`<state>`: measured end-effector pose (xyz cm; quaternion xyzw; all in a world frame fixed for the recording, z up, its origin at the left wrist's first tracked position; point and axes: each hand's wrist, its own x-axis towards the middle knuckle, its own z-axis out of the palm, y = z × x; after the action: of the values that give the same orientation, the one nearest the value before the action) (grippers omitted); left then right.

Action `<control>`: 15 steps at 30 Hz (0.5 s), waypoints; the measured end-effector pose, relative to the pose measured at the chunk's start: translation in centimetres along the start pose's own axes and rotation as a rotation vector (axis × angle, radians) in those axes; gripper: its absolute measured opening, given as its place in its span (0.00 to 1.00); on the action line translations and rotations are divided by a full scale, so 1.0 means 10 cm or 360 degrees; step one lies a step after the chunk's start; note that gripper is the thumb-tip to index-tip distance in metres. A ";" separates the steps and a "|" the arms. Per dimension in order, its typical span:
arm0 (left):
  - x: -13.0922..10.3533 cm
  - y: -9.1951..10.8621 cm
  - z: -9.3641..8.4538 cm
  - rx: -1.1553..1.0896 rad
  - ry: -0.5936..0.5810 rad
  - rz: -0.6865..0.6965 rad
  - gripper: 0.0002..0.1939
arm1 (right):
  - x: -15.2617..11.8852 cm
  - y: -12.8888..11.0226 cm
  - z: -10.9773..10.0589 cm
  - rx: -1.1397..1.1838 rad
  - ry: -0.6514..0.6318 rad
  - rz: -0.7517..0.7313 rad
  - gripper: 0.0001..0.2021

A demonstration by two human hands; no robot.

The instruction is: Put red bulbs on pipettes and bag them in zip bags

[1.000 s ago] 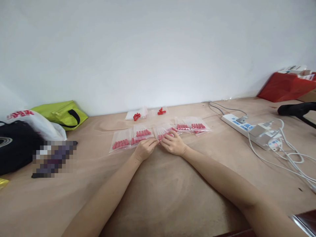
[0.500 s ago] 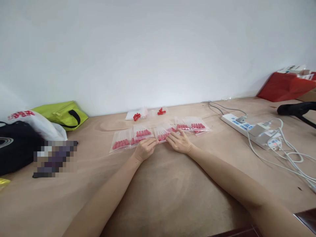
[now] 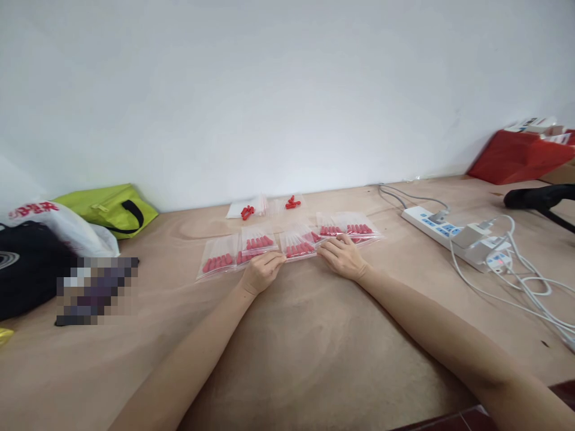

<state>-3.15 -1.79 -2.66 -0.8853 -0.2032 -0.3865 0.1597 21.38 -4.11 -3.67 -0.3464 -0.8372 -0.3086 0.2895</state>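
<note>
A clear zip bag [image 3: 300,246] with several red, rod-like pieces in a row lies between my hands, its zip edge toward me. My left hand [image 3: 261,273] pinches the near left corner of this bag. At the near right corner, my right hand [image 3: 342,257] has its thumb and fingers closed on the edge. More filled bags lie alongside: a left bag [image 3: 218,257], an overlapping bag [image 3: 258,239], and a right bag [image 3: 359,227]. My fingers partly cover the lower bags. What exactly the red pieces are I cannot make out.
Loose red pieces [image 3: 292,202] and a stack of bags [image 3: 240,208] lie near the wall. On the right are a power strip [image 3: 433,224] with white cables and a red bag [image 3: 507,158]. A green bag [image 3: 108,206] and a black bag [image 3: 33,269] sit left.
My right hand has slid right along the bag's near edge to its right corner. My left hand stays at the left corner.
</note>
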 end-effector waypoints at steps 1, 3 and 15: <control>-0.01 0.00 0.00 -0.0012 -0.0009 -0.0003 0.10 | 0.01 -0.02 0.00 0.0060 -0.0010 -0.0002 0.09; -0.02 0.00 0.01 -0.0025 -0.0030 0.0008 0.09 | 0.03 -0.07 0.03 0.0136 0.0012 0.0013 0.09; -0.12 -0.23 -0.18 0.0436 -0.0307 -0.0748 0.17 | 0.11 0.25 0.37 -0.0044 -0.0052 0.0385 0.12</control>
<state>-6.16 -0.84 -2.07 -0.8168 -0.4674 -0.2958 0.1639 21.62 0.41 -4.49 -0.4539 -0.7895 -0.2773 0.3062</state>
